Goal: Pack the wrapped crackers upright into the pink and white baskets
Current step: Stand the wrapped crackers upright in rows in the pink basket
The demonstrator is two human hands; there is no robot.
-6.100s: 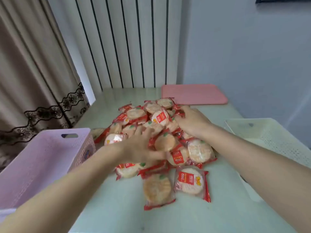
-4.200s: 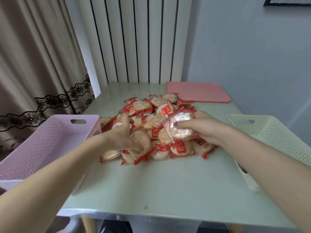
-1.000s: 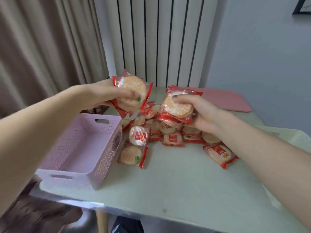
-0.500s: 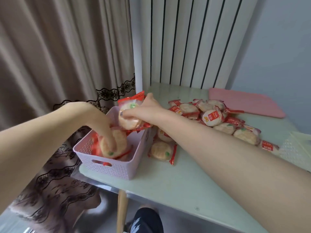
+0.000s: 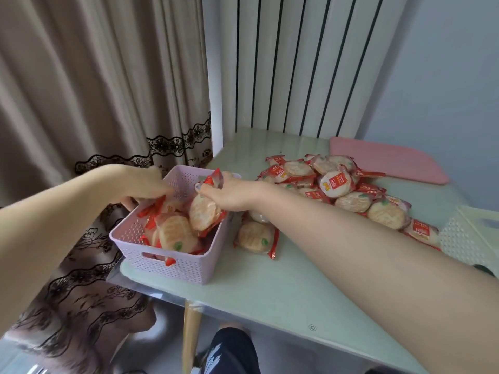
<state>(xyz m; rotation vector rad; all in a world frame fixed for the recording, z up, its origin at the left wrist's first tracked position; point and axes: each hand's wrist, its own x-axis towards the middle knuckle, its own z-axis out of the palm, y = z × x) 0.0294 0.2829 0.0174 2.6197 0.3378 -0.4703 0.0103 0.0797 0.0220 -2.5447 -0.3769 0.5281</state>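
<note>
The pink basket (image 5: 172, 268) stands at the table's left front corner with several wrapped crackers (image 5: 172, 234) inside, leaning against one another. My right hand (image 5: 232, 194) reaches over the basket's right wall and grips a wrapped cracker (image 5: 202, 215) by its top, holding it upright inside the basket. My left hand (image 5: 143, 186) is at the basket's far left wall, its fingers bent against the rim and touching the wrappers there. A pile of wrapped crackers (image 5: 337, 187) lies on the table to the right. Only a corner of the white basket (image 5: 469, 238) shows at the right edge.
A pink mat (image 5: 388, 163) lies flat at the table's back right. One loose cracker (image 5: 255, 237) lies just right of the pink basket. The table's edge (image 5: 243, 314) runs close in front of the basket. A curtain hangs at the left.
My left hand has let go of its crackers, which now lie in the pink basket, and moved to the basket's far left wall. My right hand has lowered its cracker into the basket.
</note>
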